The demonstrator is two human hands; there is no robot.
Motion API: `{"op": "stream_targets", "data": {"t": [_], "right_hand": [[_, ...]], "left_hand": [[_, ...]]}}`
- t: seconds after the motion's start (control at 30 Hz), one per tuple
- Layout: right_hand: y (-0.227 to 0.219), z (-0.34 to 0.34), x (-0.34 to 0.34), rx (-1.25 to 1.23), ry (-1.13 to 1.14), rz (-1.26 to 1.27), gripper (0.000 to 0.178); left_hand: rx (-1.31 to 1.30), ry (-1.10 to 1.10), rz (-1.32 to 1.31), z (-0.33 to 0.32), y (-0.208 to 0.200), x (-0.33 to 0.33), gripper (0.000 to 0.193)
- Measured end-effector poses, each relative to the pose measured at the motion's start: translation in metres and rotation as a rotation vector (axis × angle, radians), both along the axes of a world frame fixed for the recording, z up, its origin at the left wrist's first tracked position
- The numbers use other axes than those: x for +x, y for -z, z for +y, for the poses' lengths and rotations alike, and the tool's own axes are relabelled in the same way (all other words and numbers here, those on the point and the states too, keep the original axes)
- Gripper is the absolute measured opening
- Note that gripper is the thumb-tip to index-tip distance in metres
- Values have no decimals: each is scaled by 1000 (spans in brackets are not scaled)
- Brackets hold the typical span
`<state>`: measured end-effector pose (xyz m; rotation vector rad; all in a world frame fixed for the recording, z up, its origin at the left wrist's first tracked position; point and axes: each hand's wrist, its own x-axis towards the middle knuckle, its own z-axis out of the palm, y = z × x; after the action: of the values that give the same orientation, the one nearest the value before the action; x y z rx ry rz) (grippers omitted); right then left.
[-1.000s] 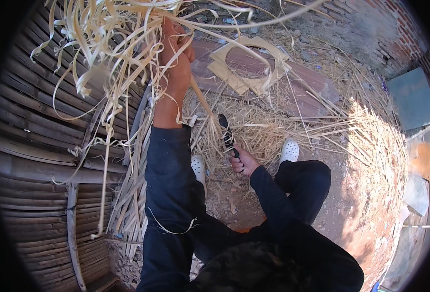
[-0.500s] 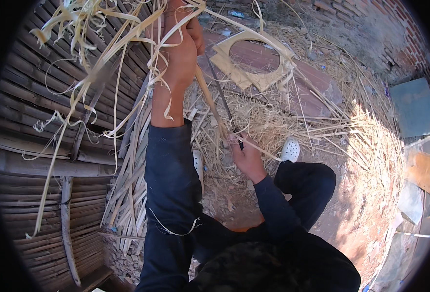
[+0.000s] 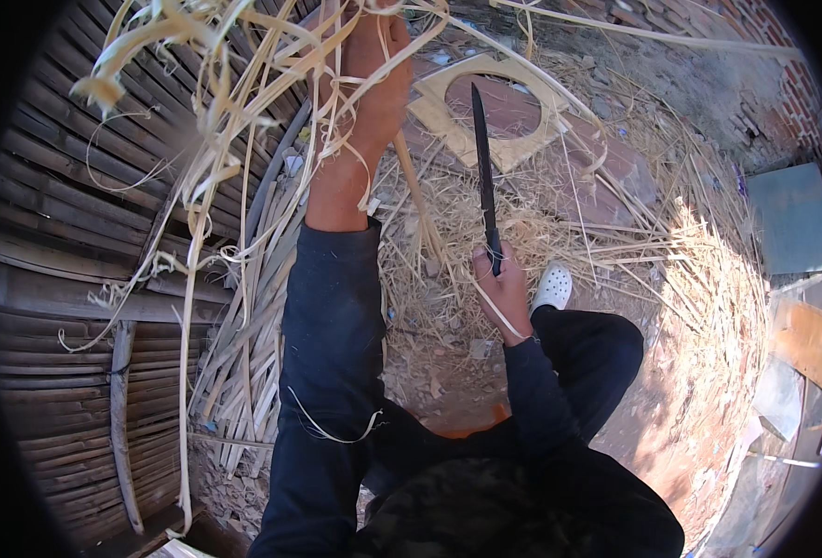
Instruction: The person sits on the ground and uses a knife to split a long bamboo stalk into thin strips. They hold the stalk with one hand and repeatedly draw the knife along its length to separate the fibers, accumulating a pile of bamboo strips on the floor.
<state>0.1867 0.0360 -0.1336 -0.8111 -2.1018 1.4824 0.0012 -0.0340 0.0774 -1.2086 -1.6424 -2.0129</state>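
My left hand [image 3: 374,70] is raised at the top edge, closed round a bamboo stick [image 3: 414,186] that slants down from it toward the ground. Curly pale bamboo shavings [image 3: 208,139] hang in a tangle on the left of that hand and partly cover its fingers. A long knife [image 3: 482,149] with a dark narrow blade points away from me in my right hand [image 3: 507,290], which grips its black handle. The blade is apart from the stick. One thin pale strip [image 3: 502,312] lies across my right hand.
A slatted bamboo wall [image 3: 57,251] rises on the left, with split bamboo strips [image 3: 243,391] piled beside it. Ahead lies a flat tan board [image 3: 555,104] with a round hole, among shavings [image 3: 541,232]. A brick wall [image 3: 755,56] stands at the far right.
My right hand has moved right, and the knife has swung away from the stick to point nearly straight ahead. My left hand, with the hanging shavings, has shifted a little right.
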Motion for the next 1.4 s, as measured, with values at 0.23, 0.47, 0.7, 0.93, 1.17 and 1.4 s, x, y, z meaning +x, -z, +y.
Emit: {"op": "stream_targets", "data": {"t": [0.23, 0.47, 0.7, 0.93, 1.17, 1.4], "right_hand": [[10, -19, -3, -46, 100, 293, 26], [250, -64, 83, 39, -192, -706, 35], [236, -33, 38, -1352, -229, -239, 24], [162, -18, 16, -223, -52, -129, 22], [60, 1, -1, 124, 5, 20, 21], [-17, -17, -7, 56, 34, 149, 20]], "left_hand": [[146, 403, -201, 0, 6, -8, 37], [-47, -219, 162, 15, 21, -18, 39], [181, 560, -174, 3, -2, 24, 33], [228, 402, -271, -26, -17, 19, 32], [187, 271, -245, -15, -8, 18, 30], [179, 206, -215, -4, -2, 13, 29]]}}
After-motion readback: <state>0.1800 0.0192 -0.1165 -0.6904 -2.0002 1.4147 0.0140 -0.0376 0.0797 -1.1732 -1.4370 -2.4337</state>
